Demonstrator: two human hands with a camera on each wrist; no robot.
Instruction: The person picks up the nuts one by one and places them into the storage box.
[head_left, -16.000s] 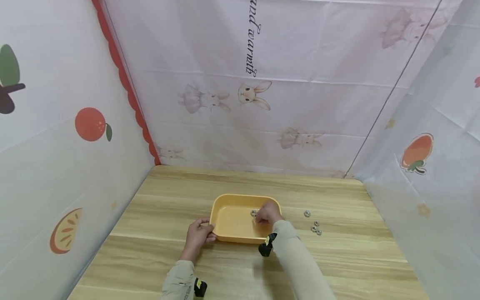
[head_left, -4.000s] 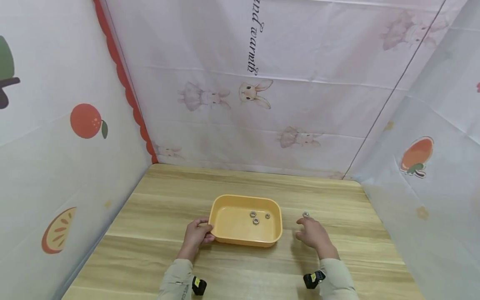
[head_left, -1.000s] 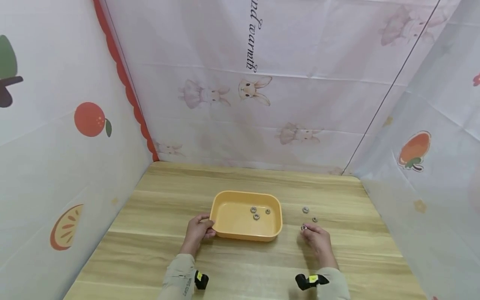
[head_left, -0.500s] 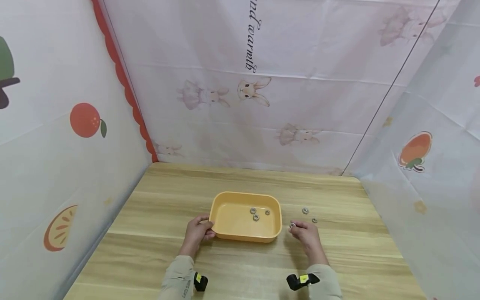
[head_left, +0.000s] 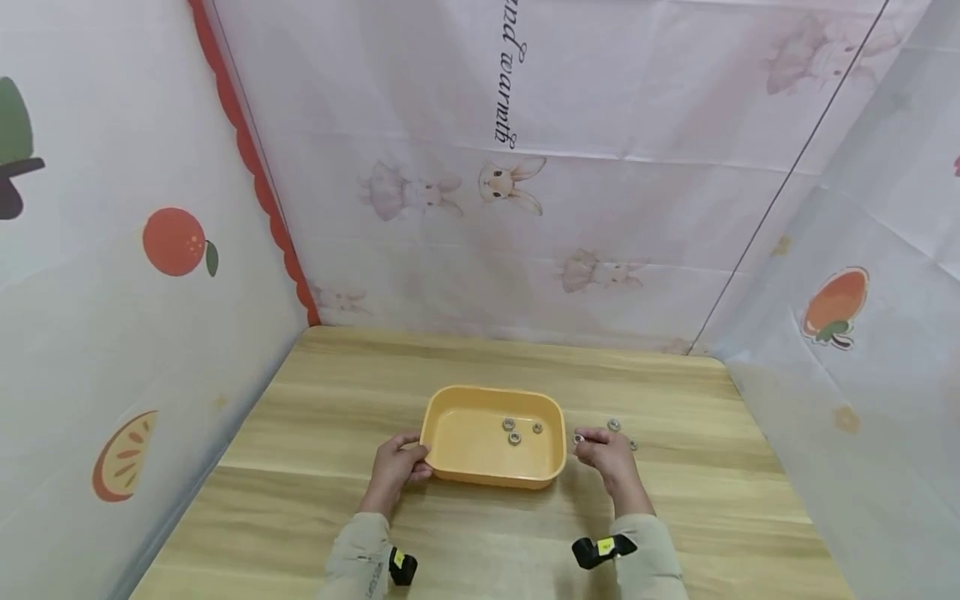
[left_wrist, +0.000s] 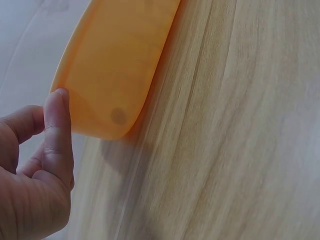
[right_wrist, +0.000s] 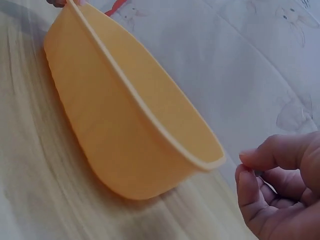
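The yellow plastic tray [head_left: 461, 429] sits on the table, and three metal nuts [head_left: 514, 438] lie inside it toward the right. At its left end my left hand [head_left: 392, 471] pinches the rim; in the left wrist view the thumb [left_wrist: 58, 132] presses on the tray wall. Just off the tray's right end, my right hand [head_left: 611, 462] holds a small metal nut [head_left: 578, 439] between thumb and fingertips. Fingers hide most of that nut in the right wrist view. Behind this hand, a larger nut [head_left: 614, 425] and a smaller nut [head_left: 633, 445] rest on the tabletop.
The wood-grain table [head_left: 480, 550] is bordered by a printed cloth backdrop [head_left: 450, 275] at the rear and cloth walls on both sides. A black wrist camera [head_left: 600, 551] is strapped at the right sleeve, another camera [head_left: 402, 567] at the left.
More nuts are in the tray than 16 seconds ago, fewer on the table. Over the last second my right hand has carried its nut left, toward the tray. The left hand stays put.
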